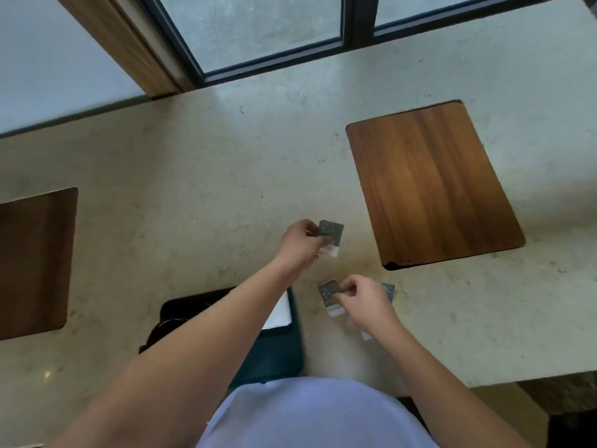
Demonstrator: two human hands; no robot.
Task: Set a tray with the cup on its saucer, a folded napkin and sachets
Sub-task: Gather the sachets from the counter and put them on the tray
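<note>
Tray (pixel 292 357) mostly hidden under left forearm.

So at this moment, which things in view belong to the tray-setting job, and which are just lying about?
Part of the job:
- sachet in the left hand
- sachet in the right hand
- third sachet beside the right hand
- dark tray
- white napkin on it

Just lying about:
- wooden board, bare
- second wooden board at the left edge
</note>
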